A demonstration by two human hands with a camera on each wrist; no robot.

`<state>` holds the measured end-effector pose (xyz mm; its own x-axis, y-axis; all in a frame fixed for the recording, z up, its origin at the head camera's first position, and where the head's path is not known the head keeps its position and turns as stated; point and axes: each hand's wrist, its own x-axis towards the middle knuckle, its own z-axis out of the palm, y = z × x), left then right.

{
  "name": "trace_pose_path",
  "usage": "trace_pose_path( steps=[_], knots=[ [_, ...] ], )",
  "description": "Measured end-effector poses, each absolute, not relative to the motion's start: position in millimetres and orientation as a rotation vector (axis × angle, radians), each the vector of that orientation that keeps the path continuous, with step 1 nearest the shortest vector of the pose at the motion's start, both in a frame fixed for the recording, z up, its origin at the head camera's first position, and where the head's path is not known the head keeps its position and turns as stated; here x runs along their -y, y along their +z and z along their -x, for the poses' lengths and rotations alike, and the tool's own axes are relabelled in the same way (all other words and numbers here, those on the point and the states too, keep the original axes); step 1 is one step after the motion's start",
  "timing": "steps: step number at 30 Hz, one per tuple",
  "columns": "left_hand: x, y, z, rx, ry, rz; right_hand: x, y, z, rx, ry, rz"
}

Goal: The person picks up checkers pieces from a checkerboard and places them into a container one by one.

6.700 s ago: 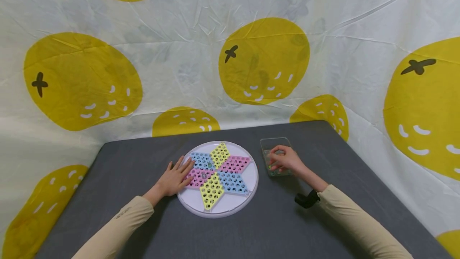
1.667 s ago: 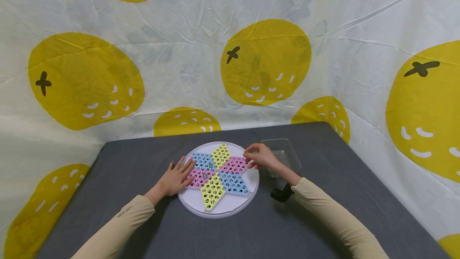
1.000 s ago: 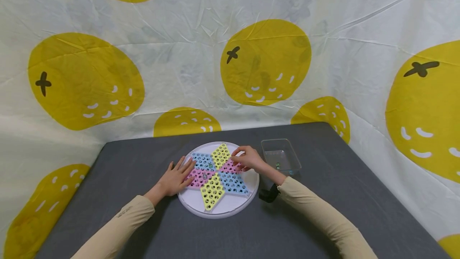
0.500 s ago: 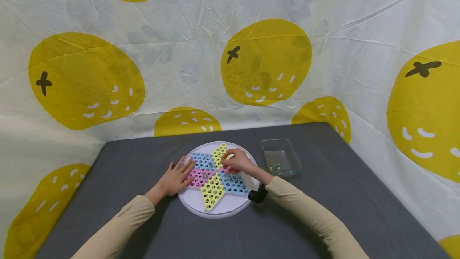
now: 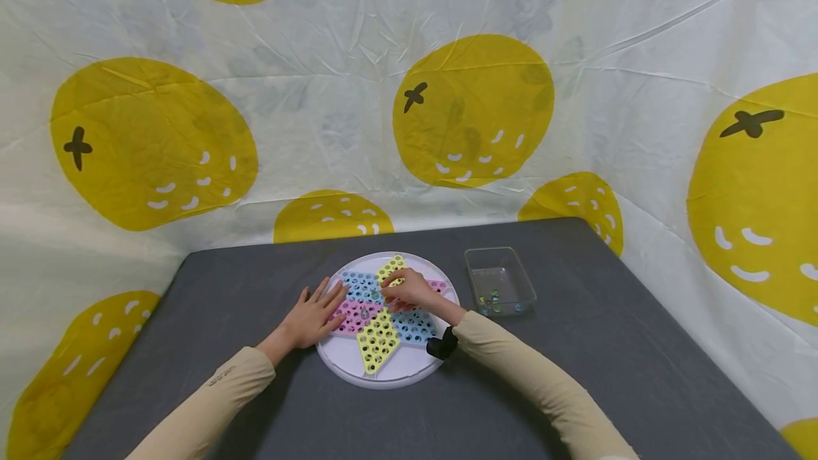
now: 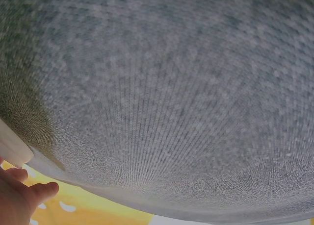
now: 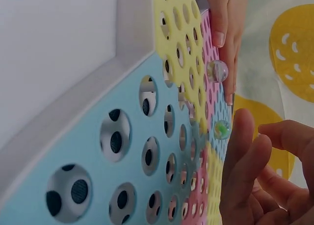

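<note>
On the dark table lies a round white Chinese checkers board [image 5: 409,372] with a blue, pink and yellow holed star. A green marble [image 7: 222,130] and a clear marble [image 7: 217,71] sit near its centre. My left hand [image 5: 309,319] rests flat on the board's left side, fingers spread. Over the board's centre, my right hand [image 5: 409,291] has its thumb and fingers bent together, the fingertips close beside the green marble. I cannot tell whether anything is between them. In the left wrist view, fingers [image 6: 39,193] show at the lower left corner.
Right of the board stands a clear dish [image 5: 500,275] with several marbles [image 5: 491,299] at its near end. A fruit-print cloth [image 5: 319,126] hangs behind the dark table [image 5: 307,410].
My right hand has moved left from the dish, across the board's right side to its centre. The marbles in the dish have come into view. My left hand has stayed in place.
</note>
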<state>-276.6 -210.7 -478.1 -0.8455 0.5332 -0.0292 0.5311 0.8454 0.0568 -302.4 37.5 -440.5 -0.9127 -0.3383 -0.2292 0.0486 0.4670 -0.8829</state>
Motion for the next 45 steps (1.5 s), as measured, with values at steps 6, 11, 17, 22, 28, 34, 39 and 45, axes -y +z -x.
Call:
trace_pose_path(
  steps=[6, 11, 17, 22, 28, 34, 39, 45],
  knots=[
    [211.1, -479.4, 278.0, -2.972, 0.071, -0.841, -30.2, -444.8, 305.0, -2.355, -1.392, 0.222],
    [210.8, -479.4, 278.3, -2.969, 0.074, -0.837, -25.9, -446.2, 305.3, -2.346, -1.367, 0.197],
    [210.8, -479.0, 278.1, -2.969, 0.063, -0.838, -24.0, -448.3, 306.2, -2.312, -1.356, 0.188],
    [211.0, -480.8, 279.1, -2.974, 0.063, -0.844, -22.1, -450.0, 306.1, -2.313, -1.363, 0.157],
    [211.8, -482.1, 279.8, -2.988, 0.037, -0.853, -19.4, -453.2, 306.5, -2.349, -1.365, 0.142],
    [211.7, -482.3, 279.3, -2.991, 0.021, -0.852, -18.7, -455.0, 306.7, -2.346, -1.405, 0.159],
    [210.7, -480.8, 278.3, -2.989, 0.025, -0.845, -19.7, -454.9, 305.8, -2.333, -1.416, 0.187],
    [210.5, -479.2, 277.5, -2.986, 0.031, -0.846, -20.1, -455.2, 305.9, -2.336, -1.415, 0.207]
  ],
)
